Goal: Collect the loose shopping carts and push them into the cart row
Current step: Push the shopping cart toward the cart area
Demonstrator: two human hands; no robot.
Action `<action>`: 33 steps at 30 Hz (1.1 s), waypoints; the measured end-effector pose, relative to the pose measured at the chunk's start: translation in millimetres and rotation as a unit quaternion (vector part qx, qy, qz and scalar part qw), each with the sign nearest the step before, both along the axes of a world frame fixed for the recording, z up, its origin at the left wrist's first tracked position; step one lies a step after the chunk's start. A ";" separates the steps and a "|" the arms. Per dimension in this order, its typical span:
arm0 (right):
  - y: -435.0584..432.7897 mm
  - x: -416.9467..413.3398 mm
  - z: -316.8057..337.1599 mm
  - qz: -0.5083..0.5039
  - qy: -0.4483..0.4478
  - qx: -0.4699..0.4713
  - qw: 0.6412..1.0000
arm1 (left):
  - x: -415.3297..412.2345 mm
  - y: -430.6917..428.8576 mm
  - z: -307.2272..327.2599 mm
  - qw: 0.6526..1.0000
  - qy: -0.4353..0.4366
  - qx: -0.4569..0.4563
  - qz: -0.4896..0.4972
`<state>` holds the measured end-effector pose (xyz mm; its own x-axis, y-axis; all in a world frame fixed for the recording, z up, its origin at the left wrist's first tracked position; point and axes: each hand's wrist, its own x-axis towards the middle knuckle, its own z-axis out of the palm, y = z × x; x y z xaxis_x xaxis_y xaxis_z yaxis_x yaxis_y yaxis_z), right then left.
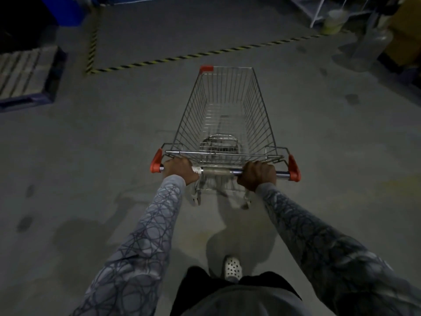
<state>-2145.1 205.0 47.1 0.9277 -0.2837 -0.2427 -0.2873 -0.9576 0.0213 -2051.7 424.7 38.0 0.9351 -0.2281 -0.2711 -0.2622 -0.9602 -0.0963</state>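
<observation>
**One wire cart held by both hands at centre frame**

A single shopping cart (227,110) stands in the middle of the frame on the grey concrete floor (91,156), its narrow end pointing toward the top. It is bare silver wire, tapering away from the person. It has three red plastic pieces: one corner cap (206,68) at the far left rim and two end caps (156,164) on the handle bar (218,171). The middle of the bar is wrapped in pale tape. Two rear wheels show blurred beneath the bar.

Two hands are on the bar. The left hand (181,171) is curled round it near the left end cap, and the right hand (257,175) is wrapped tightly round it toward the right end. Both arms wear grey patterned sleeves.

Through the wire bottom of the basket the floor and the cart's lower frame show.

One blue pallet (27,74) lies at the left edge. Yellow-and-black striped tape (205,53) crosses the floor beyond the cart. One white perforated shoe (232,267) shows at bottom centre.
</observation>
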 end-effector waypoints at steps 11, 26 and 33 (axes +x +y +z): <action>33.3 267.2 -4.4 0.067 -0.003 -0.019 0.998 | 229.9 47.8 -8.3 0.998 -0.030 -0.013 0.054; 178.9 622.5 5.6 0.123 0.009 -0.007 0.992 | 577.4 224.9 0.4 0.991 0.066 0.061 0.095; 232.4 801.5 -1.7 0.163 -0.019 -0.032 0.986 | 739.3 280.4 -1.0 0.991 0.029 0.034 0.127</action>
